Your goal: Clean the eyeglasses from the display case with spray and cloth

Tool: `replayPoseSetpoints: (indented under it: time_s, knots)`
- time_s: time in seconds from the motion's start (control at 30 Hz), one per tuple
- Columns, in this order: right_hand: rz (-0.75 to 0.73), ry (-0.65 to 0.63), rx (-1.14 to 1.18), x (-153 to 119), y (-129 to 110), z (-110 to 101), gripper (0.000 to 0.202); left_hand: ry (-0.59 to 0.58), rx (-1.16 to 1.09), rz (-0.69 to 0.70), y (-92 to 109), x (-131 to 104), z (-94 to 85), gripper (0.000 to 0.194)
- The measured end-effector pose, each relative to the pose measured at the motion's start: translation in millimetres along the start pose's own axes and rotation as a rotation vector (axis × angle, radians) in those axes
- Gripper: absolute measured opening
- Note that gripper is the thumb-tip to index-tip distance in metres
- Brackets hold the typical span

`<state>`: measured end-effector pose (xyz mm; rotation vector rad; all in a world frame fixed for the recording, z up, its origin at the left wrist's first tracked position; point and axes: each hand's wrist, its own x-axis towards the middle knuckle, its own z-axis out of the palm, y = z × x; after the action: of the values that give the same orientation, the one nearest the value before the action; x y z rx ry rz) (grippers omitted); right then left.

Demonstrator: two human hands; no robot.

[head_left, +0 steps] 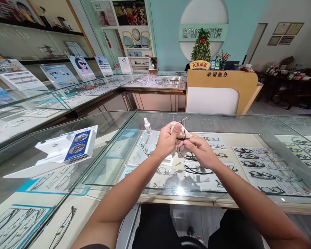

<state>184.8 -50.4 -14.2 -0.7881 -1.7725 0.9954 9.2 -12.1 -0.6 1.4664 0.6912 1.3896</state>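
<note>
Two glass cases fill most of my view: the front case [202, 200], its flat top serving as a bench under the forearms, and the left case [28, 123], set at its side with rows inside, presumably for browsing from above. One desk [248, 86], wooden, stands behind them, well apart. One box [79, 147], white and blue, lies on the glass left of the arms, I judge put aside to leave elbow room. Two hands, raised above the front case: the left hand [167, 138], closed on the cloth and the glasses within it; the right hand [202, 148], fingertips pinching the near side of the same bundle, likely to steady the frame against the other grip. One cloth [181, 134], pale, bunched around part of the glasses, which I take as a soft layer between skin and lens. One pair of glasses [181, 139], dark-framed, held between both hands, partly hidden; I cannot tell which part each finger presses. One bottle [147, 127], white, upright on the glass beyond the left hand, seemingly parked within easy reach yet out of the elbows' way.
</note>
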Motion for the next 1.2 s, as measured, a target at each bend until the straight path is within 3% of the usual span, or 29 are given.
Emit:
replayPoseSetpoints:
  time_s: [0.27,0.43,0.63,0.77,0.97,1.07,1.2]
  knots:
    - [0.071,0.165,0.097,3,-1,-9,0.048,-0.201,-0.182,-0.130,1,7,-13.0,0.051]
    - [0.043,0.094,0.033,2,2,-4,0.046,-0.200,-0.133,-0.103,5,3,-3.0,0.049]
    - [0.016,0.042,-0.006,1,1,0,0.044,-0.056,-0.070,-0.102,2,6,-7.5,0.062]
    - [-0.004,0.139,0.171,5,1,-18,0.036,0.061,-0.119,-0.171,7,19,-36.0,0.064]
    - [-0.015,0.436,0.319,9,-1,-53,0.029,0.510,-0.166,-0.083,39,30,-101.0,0.043]
    - [0.007,0.450,0.320,9,2,-55,0.028,0.664,-0.159,-0.125,50,20,-124.5,0.036]
    - [0.010,0.419,0.293,8,6,-51,0.030,0.763,-0.139,-0.250,48,1,-154.3,0.028]
